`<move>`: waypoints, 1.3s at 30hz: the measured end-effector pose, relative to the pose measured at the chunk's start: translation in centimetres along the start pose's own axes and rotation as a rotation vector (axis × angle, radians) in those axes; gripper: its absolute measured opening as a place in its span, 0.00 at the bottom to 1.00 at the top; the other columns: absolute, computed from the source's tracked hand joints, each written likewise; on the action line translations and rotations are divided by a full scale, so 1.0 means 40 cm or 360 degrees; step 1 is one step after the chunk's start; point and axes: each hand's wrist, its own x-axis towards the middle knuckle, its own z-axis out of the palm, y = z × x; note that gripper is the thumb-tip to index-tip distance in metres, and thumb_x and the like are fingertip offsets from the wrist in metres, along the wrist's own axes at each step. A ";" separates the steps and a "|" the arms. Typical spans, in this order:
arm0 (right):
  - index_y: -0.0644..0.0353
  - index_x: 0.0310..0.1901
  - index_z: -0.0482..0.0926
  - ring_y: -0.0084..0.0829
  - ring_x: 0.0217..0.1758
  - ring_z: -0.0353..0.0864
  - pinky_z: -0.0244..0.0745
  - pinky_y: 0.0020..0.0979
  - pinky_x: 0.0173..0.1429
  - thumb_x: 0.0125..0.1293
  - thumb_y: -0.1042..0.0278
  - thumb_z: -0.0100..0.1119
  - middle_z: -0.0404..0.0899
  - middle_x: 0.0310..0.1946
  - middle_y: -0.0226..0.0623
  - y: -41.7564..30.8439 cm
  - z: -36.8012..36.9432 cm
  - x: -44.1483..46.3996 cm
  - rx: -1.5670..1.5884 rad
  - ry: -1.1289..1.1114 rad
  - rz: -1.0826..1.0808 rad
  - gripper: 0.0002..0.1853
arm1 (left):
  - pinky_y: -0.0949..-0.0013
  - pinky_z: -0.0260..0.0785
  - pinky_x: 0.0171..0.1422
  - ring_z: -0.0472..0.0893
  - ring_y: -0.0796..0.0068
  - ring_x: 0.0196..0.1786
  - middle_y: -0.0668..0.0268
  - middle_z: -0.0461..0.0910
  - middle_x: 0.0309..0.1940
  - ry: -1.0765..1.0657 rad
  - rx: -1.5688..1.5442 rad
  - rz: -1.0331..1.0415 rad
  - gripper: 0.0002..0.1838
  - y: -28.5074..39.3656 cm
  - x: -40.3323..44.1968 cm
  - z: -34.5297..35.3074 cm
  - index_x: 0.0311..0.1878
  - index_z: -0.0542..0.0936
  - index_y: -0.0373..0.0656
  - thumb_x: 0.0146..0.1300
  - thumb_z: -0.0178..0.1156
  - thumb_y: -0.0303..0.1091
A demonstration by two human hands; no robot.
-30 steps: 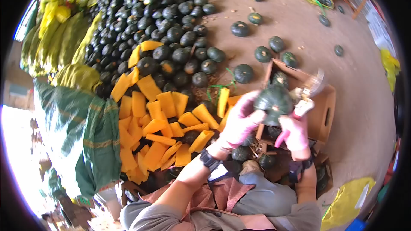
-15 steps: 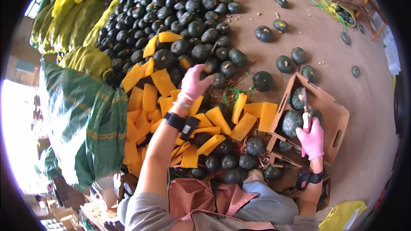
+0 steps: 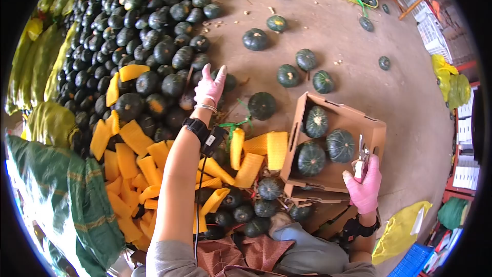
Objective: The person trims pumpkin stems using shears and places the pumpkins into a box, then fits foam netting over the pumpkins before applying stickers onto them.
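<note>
The left hand (image 3: 209,91) reaches out over the right edge of a large pile (image 3: 159,25) of dark green squashes, its thumb and fingers spread well apart with nothing between them; a loose squash (image 3: 228,82) lies just beside its fingertips, and whether they touch cannot be told. The right hand (image 3: 365,190) is closed around white-handled clippers (image 3: 363,156), their blades pointing away from the person over the near right part of an open cardboard carton (image 3: 360,121). Inside the carton sit 3 boxed squashes (image 3: 340,145), 2 along its left side and 1 near the middle. Beyond the carton, 4 more squashes (image 3: 306,59) rest close together on the bare floor (image 3: 359,72). Yellow-orange foam net sleeves (image 3: 134,137) lie heaped against the near side of the pile and across to the carton's left wall, with green string (image 3: 237,122) near them. Further squashes (image 3: 270,188) gather by the person's feet. A green woven sack (image 3: 61,184) stands at the left, yellow-green mesh bags (image 3: 48,66) behind it, and a yellow bag (image 3: 402,231) lies at the lower right.
</note>
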 end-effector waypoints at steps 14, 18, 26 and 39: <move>0.64 0.50 0.66 0.26 0.29 0.72 0.72 0.29 0.38 0.47 0.73 0.69 0.73 0.29 0.33 0.030 -0.007 0.019 0.0161 0.0096 -0.0171 0.28 | 0.65 0.73 0.53 0.78 0.63 0.48 0.57 0.76 0.46 -0.0338 -0.1176 0.0398 0.32 0.028 -0.124 0.001 0.57 0.65 0.38 0.47 0.67 0.28; 0.63 0.52 0.66 0.23 0.37 0.71 0.70 0.28 0.43 0.47 0.74 0.69 0.73 0.37 0.32 0.033 -0.003 0.003 0.0466 -0.0030 -0.0103 0.29 | 0.58 0.71 0.60 0.76 0.65 0.52 0.60 0.74 0.48 -0.0778 -0.2382 0.0212 0.26 0.056 -0.298 -0.065 0.58 0.68 0.41 0.54 0.59 0.25; 0.65 0.58 0.64 0.30 0.53 0.72 0.69 0.35 0.59 0.46 0.77 0.69 0.70 0.51 0.37 -0.071 0.061 -0.025 0.1273 -0.0553 -0.0080 0.35 | 0.42 0.66 0.64 0.70 0.47 0.63 0.50 0.72 0.58 -0.1606 -0.3599 -0.0453 0.24 0.060 -0.549 -0.118 0.58 0.72 0.38 0.62 0.57 0.40; 0.64 0.37 0.69 0.27 0.04 0.67 0.60 0.26 0.08 0.54 0.77 0.68 0.68 0.13 0.29 -0.130 0.175 -0.072 0.1757 -0.1244 -0.0009 0.15 | 0.49 0.63 0.65 0.70 0.53 0.63 0.53 0.69 0.64 -0.1258 -0.3008 -0.0523 0.40 0.095 -0.770 -0.150 0.62 0.71 0.43 0.62 0.45 0.69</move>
